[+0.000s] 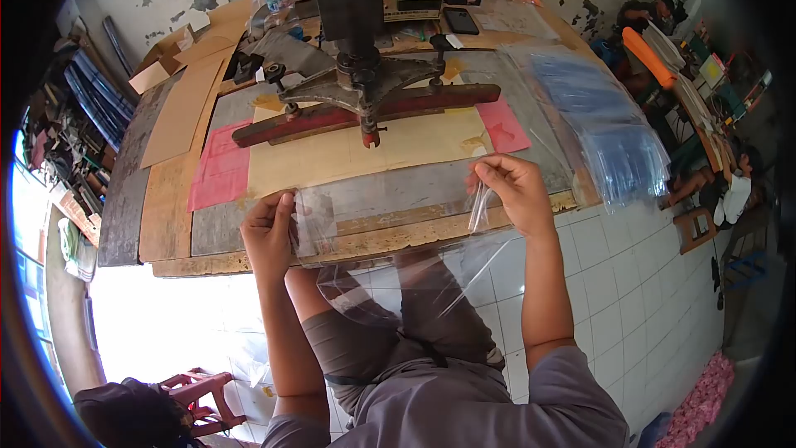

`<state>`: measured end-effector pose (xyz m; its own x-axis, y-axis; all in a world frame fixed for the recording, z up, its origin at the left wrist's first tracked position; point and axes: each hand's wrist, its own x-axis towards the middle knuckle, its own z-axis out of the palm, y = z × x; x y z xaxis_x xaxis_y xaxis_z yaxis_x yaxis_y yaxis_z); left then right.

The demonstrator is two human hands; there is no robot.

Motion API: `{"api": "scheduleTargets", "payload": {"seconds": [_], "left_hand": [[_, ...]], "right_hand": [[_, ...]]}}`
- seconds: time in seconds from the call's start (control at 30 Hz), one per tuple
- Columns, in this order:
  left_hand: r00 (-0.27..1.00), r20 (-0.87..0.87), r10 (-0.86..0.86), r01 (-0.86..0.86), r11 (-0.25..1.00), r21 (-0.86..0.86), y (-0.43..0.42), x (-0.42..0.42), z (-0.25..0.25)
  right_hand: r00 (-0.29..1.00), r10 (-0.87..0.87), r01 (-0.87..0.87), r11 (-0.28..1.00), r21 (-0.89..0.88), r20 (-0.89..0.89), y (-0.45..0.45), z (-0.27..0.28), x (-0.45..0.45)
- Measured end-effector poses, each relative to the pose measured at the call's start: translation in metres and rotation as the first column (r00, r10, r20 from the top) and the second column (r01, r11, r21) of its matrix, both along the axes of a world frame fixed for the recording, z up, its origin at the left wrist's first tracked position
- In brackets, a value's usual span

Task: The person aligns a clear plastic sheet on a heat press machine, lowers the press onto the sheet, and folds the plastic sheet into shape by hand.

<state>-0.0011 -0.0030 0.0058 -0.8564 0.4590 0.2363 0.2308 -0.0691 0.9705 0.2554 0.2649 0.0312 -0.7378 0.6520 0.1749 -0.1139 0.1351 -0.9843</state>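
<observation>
Head view: clear film (373, 286); limp, creased

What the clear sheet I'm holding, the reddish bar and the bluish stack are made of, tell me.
Clear sheet: likely thin, glossy plastic film; what lies behind shows through, and its folds catch bright streaks.
Reddish bar: probably metal with a dull, worn finish, judging by its patchy surface; painted wood isn't ruled out.
Bluish stack: seemingly smooth plastic, given its shiny highlights.
</observation>
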Motion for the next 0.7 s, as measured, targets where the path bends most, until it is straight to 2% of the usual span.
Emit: {"api": "scheduleTargets", "payload": {"seconds": [0.27,0.7], "left_hand": [[0.999,0.013,-0.03,0.029,0.997,0.069,-0.002,-0.002,-0.002],[1.0,0.003,-0.018,0.018,0.998,0.062,-0.003,-0.004,-0.007]], "right_hand": [[0.999,-0.035,0.035,0.999,0.021,0.0,-0.007,0.01,0.001],[0.996,-0.085,0.084,0.995,0.062,0.013,-0.007,0.012,-0.001]]}}
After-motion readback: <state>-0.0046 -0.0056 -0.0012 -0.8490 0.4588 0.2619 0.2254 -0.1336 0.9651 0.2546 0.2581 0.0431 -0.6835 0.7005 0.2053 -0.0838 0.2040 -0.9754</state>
